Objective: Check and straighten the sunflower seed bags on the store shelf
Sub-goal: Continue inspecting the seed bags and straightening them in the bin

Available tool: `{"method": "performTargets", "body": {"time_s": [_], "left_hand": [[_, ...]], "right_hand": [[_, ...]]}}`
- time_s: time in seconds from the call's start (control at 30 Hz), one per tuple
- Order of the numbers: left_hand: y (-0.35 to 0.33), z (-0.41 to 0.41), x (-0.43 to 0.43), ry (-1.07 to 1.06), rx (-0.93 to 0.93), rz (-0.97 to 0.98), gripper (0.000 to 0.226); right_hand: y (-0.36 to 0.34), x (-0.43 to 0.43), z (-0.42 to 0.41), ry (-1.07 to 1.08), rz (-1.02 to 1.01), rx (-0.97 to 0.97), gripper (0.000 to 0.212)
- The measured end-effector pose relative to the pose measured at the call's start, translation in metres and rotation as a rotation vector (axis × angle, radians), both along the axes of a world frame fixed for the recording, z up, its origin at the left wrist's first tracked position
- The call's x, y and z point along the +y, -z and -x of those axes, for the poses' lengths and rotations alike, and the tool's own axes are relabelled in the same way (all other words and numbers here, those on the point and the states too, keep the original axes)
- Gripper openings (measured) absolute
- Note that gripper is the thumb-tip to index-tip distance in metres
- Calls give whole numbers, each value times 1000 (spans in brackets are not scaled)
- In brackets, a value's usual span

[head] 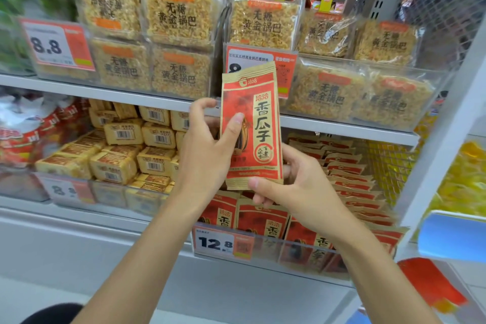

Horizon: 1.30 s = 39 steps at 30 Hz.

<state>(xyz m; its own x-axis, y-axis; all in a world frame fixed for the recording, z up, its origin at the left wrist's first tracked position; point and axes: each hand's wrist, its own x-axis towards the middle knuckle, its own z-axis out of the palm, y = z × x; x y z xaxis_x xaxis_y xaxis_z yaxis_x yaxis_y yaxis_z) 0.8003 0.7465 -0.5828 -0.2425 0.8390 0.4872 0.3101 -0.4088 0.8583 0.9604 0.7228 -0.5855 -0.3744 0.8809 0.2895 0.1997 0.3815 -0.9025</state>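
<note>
From the head camera, the sunflower seed bag [252, 126] is held upright and face out above its bin. The left hand [207, 150] pinches its left edge, thumb on the front, while the right hand [297, 187] grips the bottom seam, presumably to read the print (a check before reshelving). Directly below the grip stand the front-row bags [263, 221] behind a clear lip [268, 242], with a slanted stack [347, 173] just right of it; the shelf board [342, 126] crosses behind the bag, so the free path looks to be downward — over the lip.
</note>
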Motion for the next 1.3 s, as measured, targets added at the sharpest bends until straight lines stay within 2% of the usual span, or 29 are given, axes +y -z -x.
{"method": "performTargets", "body": {"time_s": [0.07, 0.1, 0.2, 0.27, 0.37, 0.47, 0.57, 0.63, 0.83, 1.03, 1.3], "left_hand": [[-5, 3, -1, -69, 150, -42, 28], [-8, 4, -2, -25, 145, -50, 29], [-18, 4, -9, 279, -99, 54, 51], [-20, 4, -13, 365, -185, 87, 54], [-19, 5, -12, 367, -406, 120, 34], [-13, 8, -8, 393, -580, 208, 32], [-6, 6, -5, 391, -444, 194, 29], [-3, 3, -5, 360, -382, 166, 29], [2, 2, -2, 356, -405, 196, 39], [2, 0, -4, 426, -415, 207, 37], [3, 1, -5, 451, -328, 223, 33]], "right_hand": [[2, -5, 5, 59, -97, -52, 62], [5, -6, 8, 96, -186, -109, 68], [12, -5, 14, 239, -521, -416, 81], [12, -4, 12, 236, -576, -490, 89], [9, -4, 13, 156, -425, -317, 90], [5, -3, 14, 179, -184, -90, 84], [7, 0, 16, 133, -75, 19, 67], [10, 1, 16, 161, -67, 38, 64], [12, 4, 11, 160, -34, 18, 61], [9, 7, 8, 172, -11, 171, 25], [10, 12, 3, 149, 27, 132, 28]]}}
